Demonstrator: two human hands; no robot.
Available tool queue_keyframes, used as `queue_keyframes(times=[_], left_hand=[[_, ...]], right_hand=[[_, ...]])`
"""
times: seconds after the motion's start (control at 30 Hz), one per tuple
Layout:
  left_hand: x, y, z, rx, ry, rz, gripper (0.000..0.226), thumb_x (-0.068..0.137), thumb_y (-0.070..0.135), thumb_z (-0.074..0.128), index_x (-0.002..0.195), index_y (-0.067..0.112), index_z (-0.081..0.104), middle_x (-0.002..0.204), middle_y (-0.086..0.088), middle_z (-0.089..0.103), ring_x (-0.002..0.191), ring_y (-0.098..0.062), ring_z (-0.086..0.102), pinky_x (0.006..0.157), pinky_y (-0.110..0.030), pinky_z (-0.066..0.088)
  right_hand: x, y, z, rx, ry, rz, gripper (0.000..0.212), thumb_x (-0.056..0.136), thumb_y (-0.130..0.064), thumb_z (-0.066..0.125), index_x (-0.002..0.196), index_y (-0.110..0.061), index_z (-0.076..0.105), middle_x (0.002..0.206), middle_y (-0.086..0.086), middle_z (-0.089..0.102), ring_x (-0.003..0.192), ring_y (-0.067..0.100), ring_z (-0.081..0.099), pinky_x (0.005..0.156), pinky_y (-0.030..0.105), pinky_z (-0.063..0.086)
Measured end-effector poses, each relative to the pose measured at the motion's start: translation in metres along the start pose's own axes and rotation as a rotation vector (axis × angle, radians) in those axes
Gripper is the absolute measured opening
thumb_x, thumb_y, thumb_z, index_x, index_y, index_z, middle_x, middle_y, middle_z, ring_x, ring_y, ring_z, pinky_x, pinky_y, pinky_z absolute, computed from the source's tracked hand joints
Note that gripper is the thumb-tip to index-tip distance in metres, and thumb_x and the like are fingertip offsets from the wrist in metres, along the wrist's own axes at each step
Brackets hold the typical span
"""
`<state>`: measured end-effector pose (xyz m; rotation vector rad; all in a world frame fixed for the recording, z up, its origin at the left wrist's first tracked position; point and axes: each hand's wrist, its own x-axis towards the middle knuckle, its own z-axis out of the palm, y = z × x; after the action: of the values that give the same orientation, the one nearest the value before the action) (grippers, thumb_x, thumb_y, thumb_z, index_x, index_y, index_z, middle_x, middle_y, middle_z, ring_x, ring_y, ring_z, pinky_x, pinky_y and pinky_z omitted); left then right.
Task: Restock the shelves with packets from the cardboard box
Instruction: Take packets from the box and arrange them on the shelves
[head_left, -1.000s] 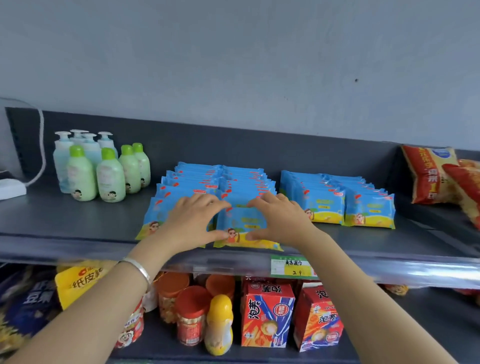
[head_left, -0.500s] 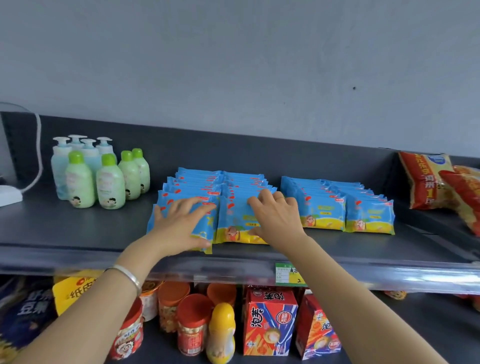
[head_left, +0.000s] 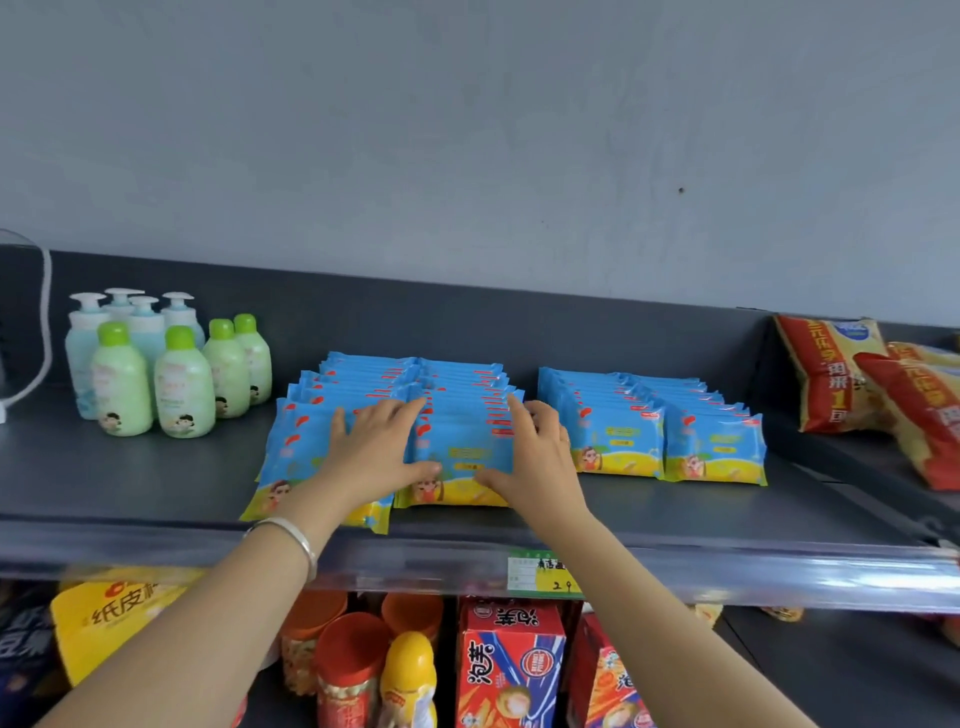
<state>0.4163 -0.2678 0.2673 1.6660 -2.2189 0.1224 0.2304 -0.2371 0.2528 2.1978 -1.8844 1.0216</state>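
Up front, left hand (head_left: 371, 457), right hand (head_left: 537, 460) press packets (head_left: 462, 452).

A shop: a dark grey metal shelf (head_left: 130, 483) carries a green paper price label (head_left: 543, 571) in its clear front rail. Above the label lie rows of identical blue-and-yellow plastic packets (head_left: 613, 441); far left of it, green-capped lotion bottles (head_left: 184, 384); below it, red cardboard snack boxes (head_left: 509, 670).

Both forearms reach forward from the lower corners. Left hand (head_left: 376, 457) lies palm down, fingers straight and spread, thumb out rightward. Right hand (head_left: 535, 457) mirrors it, thumb pointing left; the thumbs are near but apart
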Motion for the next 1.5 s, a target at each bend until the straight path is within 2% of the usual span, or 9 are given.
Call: queue_keyframes(times=[0.13,0.33,0.57,0.8,0.9,1.03,1.23,1.37,1.5], left_hand=[[0.005,-0.001,0.002,-0.007,-0.019,-0.013,0.089,0.082,0.062,0.053,0.150,0.026,0.009,0.155,0.003,0.020,0.143,-0.020,0.017,0.116,-0.050,0.006],[0.007,0.012,-0.003,-0.037,-0.076,-0.095,0.096,0.078,0.060,0.061,0.149,0.025,0.008,0.151,0.001,0.030,0.141,-0.020,0.023,0.113,-0.042,0.014],[0.007,0.014,-0.005,-0.099,-0.083,-0.127,0.094,0.077,0.056,0.064,0.148,0.026,0.011,0.152,0.003,0.029,0.141,-0.017,0.023,0.111,-0.040,0.012],[0.005,0.012,-0.008,-0.101,-0.020,-0.084,0.087,0.083,0.063,0.053,0.150,0.023,0.014,0.152,0.002,0.028,0.140,-0.020,0.025,0.112,-0.038,0.019],[0.012,0.010,-0.007,-0.150,0.078,-0.053,0.076,0.089,0.061,0.043,0.149,0.019,0.022,0.152,-0.001,0.029,0.139,-0.020,0.025,0.111,-0.037,0.024],[0.033,0.009,-0.010,-0.169,0.063,-0.048,0.061,0.097,0.048,0.034,0.148,0.014,0.026,0.153,-0.004,0.029,0.141,-0.021,0.025,0.112,-0.035,0.022],[0.069,0.003,-0.015,-0.062,-0.126,-0.121,0.047,0.100,0.039,0.027,0.139,0.016,0.041,0.145,-0.006,0.042,0.132,-0.027,0.038,0.105,-0.038,0.029],[0.092,0.001,-0.009,-0.063,-0.162,-0.117,0.033,0.094,0.027,0.034,0.114,0.016,0.058,0.117,-0.002,0.060,0.109,-0.025,0.053,0.090,-0.037,0.033],[0.100,0.003,-0.002,-0.060,-0.161,-0.122,0.024,0.092,0.022,0.033,0.096,0.014,0.055,0.102,-0.002,0.056,0.105,-0.024,0.050,0.098,-0.043,0.032]], right_hand=[[0.006,0.011,-0.010,0.454,-0.170,0.288,0.100,0.082,-0.032,0.072,0.151,-0.012,0.003,0.153,0.007,0.025,0.137,0.021,0.033,0.105,0.033,0.036],[0.015,0.018,0.005,0.808,-0.295,0.395,0.046,0.083,-0.024,0.072,0.120,-0.017,0.046,0.123,0.001,0.060,0.107,0.015,0.059,0.089,0.036,0.053],[0.013,0.022,0.005,0.813,-0.252,0.346,0.038,0.085,-0.025,0.070,0.115,-0.016,0.049,0.112,-0.004,0.062,0.093,0.008,0.060,0.060,0.018,0.048],[0.014,0.019,-0.003,0.884,-0.305,0.315,0.043,0.083,-0.025,0.072,0.116,-0.025,0.044,0.116,-0.007,0.061,0.098,0.005,0.060,0.086,0.028,0.052],[0.013,0.013,-0.013,0.954,-0.251,0.289,0.041,0.090,-0.024,0.063,0.122,-0.024,0.038,0.093,-0.023,0.047,0.078,-0.006,0.051,0.081,0.020,0.043],[0.026,0.009,-0.013,0.958,-0.151,0.286,0.056,0.094,-0.027,0.058,0.140,-0.010,0.032,0.101,-0.013,0.047,0.083,0.000,0.050,0.082,0.020,0.041],[0.058,0.006,-0.003,0.925,-0.167,0.411,0.037,0.092,-0.029,0.060,0.111,-0.006,0.040,0.107,-0.001,0.059,0.081,0.005,0.061,0.060,0.014,0.050],[0.068,0.007,0.006,0.943,-0.149,0.478,0.029,0.092,-0.026,0.060,0.107,-0.013,0.040,0.108,0.005,0.062,0.087,0.016,0.064,0.075,0.031,0.056],[0.074,0.010,0.013,0.952,-0.167,0.500,0.025,0.090,-0.020,0.063,0.107,-0.013,0.046,0.102,0.005,0.065,0.081,0.017,0.067,0.073,0.033,0.058]])
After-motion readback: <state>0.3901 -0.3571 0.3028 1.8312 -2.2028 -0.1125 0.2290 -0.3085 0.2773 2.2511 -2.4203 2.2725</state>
